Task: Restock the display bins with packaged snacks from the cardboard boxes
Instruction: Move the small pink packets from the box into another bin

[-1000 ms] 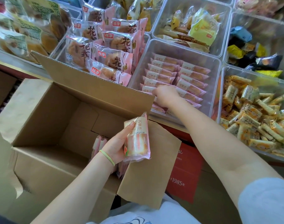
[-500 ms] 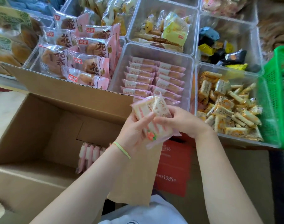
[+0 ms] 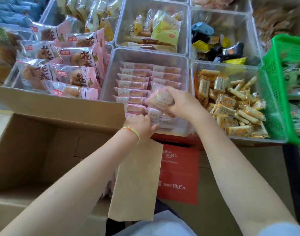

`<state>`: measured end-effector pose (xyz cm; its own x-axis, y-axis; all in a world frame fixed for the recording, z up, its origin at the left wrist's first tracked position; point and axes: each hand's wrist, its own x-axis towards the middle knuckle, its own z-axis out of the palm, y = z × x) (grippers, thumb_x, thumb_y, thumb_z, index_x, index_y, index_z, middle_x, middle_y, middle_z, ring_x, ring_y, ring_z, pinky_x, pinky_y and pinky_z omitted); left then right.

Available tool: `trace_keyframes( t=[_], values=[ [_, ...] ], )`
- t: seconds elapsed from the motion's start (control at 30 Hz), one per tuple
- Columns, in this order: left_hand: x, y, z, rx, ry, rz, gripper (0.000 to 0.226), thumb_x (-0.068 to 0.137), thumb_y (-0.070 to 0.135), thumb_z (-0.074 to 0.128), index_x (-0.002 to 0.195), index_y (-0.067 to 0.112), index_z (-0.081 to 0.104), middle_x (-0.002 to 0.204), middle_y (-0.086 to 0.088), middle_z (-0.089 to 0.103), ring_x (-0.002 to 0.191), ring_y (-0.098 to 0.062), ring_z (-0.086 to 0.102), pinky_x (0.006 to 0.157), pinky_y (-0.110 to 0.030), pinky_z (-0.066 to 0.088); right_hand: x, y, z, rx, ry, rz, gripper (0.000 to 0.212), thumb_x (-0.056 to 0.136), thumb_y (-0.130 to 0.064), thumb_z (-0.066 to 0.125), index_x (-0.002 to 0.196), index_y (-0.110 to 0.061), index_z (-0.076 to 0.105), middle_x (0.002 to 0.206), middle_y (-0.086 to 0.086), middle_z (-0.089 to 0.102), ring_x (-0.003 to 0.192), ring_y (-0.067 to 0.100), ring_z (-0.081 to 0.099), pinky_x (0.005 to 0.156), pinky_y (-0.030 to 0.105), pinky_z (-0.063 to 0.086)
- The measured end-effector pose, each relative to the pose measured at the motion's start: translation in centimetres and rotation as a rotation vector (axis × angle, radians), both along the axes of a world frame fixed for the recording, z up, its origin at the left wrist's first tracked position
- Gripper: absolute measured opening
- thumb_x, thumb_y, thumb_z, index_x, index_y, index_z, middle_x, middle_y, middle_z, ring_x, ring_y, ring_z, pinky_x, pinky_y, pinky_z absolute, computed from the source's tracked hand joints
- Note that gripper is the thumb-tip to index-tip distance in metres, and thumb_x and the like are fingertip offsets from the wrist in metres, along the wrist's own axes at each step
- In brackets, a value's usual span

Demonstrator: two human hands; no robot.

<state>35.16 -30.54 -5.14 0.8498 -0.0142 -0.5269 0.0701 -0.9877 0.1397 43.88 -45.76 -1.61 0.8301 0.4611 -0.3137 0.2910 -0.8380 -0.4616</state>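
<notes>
- Presently held: one pink-wrapped snack packet (image 3: pixel 160 97), blurred, gripped in the right hand (image 3: pixel 181 104) with fingers curled round it; it is carried just above the near right part of the clear display bin (image 3: pixel 111 68).
- Long axis of the held packet: judged roughly left to right, somewhat tilted, close to the lie of the packets already filed; blur prevents a firmer reading.
- Bin contents: pink packets (image 3: pixel 134 78) are laid in two columns, long axes across the bin, stacked front to back like cards. The near right end of the right column is where the held packet appears to be bound.
- Left hand (image 3: pixel 140 124): placed at the bin's near edge, below and to the left of the held packet, fingers bent against the nearest filed packet (image 3: pixel 154 114); whether that packet is pinched or merely steadied cannot be told.
- Nearer hand for the placing: the right, already over the slot; the left lies beside it.
- Source: the open cardboard box (image 3: pixel 43 150) is set to the left and nearer the person, its flap (image 3: pixel 137 184) hanging between the forearms; a few pink wrappers are glimpsed inside, mostly hidden by the left arm.
- Neighbours: a bin of yellow-wrapped bars (image 3: pixel 231 103) to the right, larger pink bread packs (image 3: pixel 74 75) to the left.
</notes>
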Motion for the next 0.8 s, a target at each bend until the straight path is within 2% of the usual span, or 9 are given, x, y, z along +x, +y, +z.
trace_keyframes(
  t=[0.1,0.17,0.2,0.27,0.37,0.43,0.5,0.67,0.8],
  values=[
    [0.2,0.0,0.4,-0.258,-0.163,0.249,0.028,0.101,0.031,0.041,0.103,0.007,0.056,0.103,-0.016,0.060,0.101,-0.036,0.060,0.081,-0.039,0.047,-0.5,0.9,-0.6,-0.278,-0.015,0.217,0.032,0.089,-0.017,0.057,0.116,-0.034,0.053,0.098,-0.005,0.060,0.094,0.024,0.060,0.061,0.031,0.040],
    [-0.4,-0.3,0.6,-0.347,-0.470,0.352,0.025,0.095,0.018,0.049,0.113,0.001,0.052,0.108,-0.017,0.055,0.102,-0.034,0.054,0.086,-0.043,0.045,-1.0,1.8,-1.4,-0.337,0.085,0.303,0.026,0.090,-0.014,0.055,0.109,-0.032,0.054,0.099,-0.005,0.061,0.092,0.023,0.060,0.063,0.032,0.044],
    [-0.6,-0.4,0.5,-0.367,-0.510,0.309,0.033,0.092,0.014,0.051,0.122,0.001,0.050,0.115,-0.017,0.054,0.106,-0.032,0.051,0.092,-0.043,0.043,-0.8,2.1,-1.8,-0.364,0.140,0.335,0.022,0.091,-0.015,0.055,0.108,-0.029,0.054,0.103,-0.002,0.063,0.092,0.023,0.060,0.067,0.034,0.047],
    [-0.6,-0.6,-0.1,-0.381,-0.358,0.182,0.047,0.090,0.017,0.053,0.136,0.010,0.046,0.128,-0.010,0.052,0.116,-0.030,0.048,0.098,-0.040,0.040,0.1,1.8,-1.4,-0.388,0.289,0.371,0.019,0.094,-0.025,0.053,0.113,-0.024,0.057,0.113,0.000,0.064,0.095,0.021,0.060,0.081,0.036,0.052],
    [0.5,-0.5,-0.8,-0.342,-0.168,0.177,0.036,0.093,0.027,0.047,0.127,0.017,0.056,0.123,-0.006,0.055,0.115,-0.028,0.050,0.093,-0.039,0.044,1.7,1.0,0.6,-0.215,0.375,0.256,0.033,0.095,-0.026,0.048,0.122,-0.023,0.066,0.120,-0.009,0.062,0.109,0.015,0.059,0.094,0.031,0.050],
    [1.1,-0.7,-0.9,-0.338,-0.172,0.200,0.029,0.093,0.029,0.048,0.114,0.014,0.060,0.108,-0.006,0.056,0.106,-0.026,0.052,0.083,-0.036,0.044,2.6,0.9,0.2,-0.108,0.230,0.066,0.032,0.095,-0.012,0.047,0.115,-0.018,0.072,0.116,-0.005,0.062,0.106,0.016,0.059,0.087,0.029,0.049],
    [1.5,-0.8,-0.9,-0.331,-0.162,0.182,0.026,0.094,0.034,0.051,0.108,0.013,0.059,0.099,-0.003,0.054,0.099,-0.025,0.054,0.075,-0.032,0.039,2.9,1.5,-1.1,-0.158,0.139,0.018,0.025,0.095,-0.010,0.054,0.109,-0.017,0.073,0.109,-0.003,0.064,0.097,0.018,0.062,0.081,0.030,0.051],
    [2.6,-0.4,-0.4,-0.382,-0.065,0.159,0.045,0.096,0.040,0.055,0.138,0.025,0.054,0.127,-0.007,0.061,0.117,-0.025,0.054,0.092,-0.033,0.043,3.0,3.0,-4.0,-0.407,0.098,0.227,0.008,0.089,-0.013,0.065,0.092,-0.014,0.072,0.086,0.003,0.067,0.074,0.021,0.064,0.055,0.027,0.046],
    [3.4,-0.1,-0.6,-0.421,0.008,0.177,0.046,0.095,0.039,0.058,0.138,0.024,0.055,0.129,-0.006,0.062,0.119,-0.026,0.055,0.092,-0.030,0.043,3.5,3.6,-4.4,-0.470,0.064,0.308,0.013,0.081,-0.004,0.066,0.084,-0.017,0.070,0.087,0.004,0.065,0.073,0.023,0.065,0.062,0.032,0.056]
  ],
)
